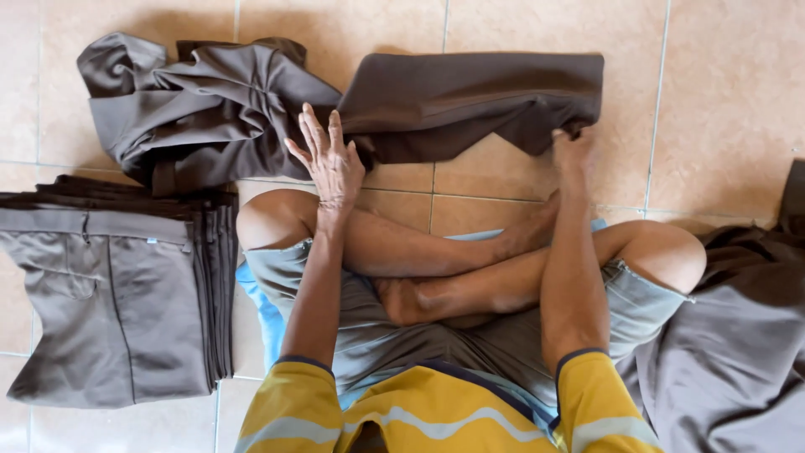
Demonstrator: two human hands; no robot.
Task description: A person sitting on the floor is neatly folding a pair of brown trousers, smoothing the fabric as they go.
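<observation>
Head view: right hand (pixel 573 151) fingers clamp brown trousers (pixel 470 101); left hand (pixel 331 159) fingers spread flat on them.

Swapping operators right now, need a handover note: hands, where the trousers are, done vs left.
Left hand: open, fingers spread, flat on the brown trousers spread across the tile floor ahead of the crossed legs.
Right hand: closed on the near edge of the same trousers' folded leg end.
Done: a neat stack of folded trousers lies at the person's left.
Left: the trousers in hand are only partly folded, their waist end bunched at the far left; a loose heap of brown cloth lies at the right, unfolded.
</observation>
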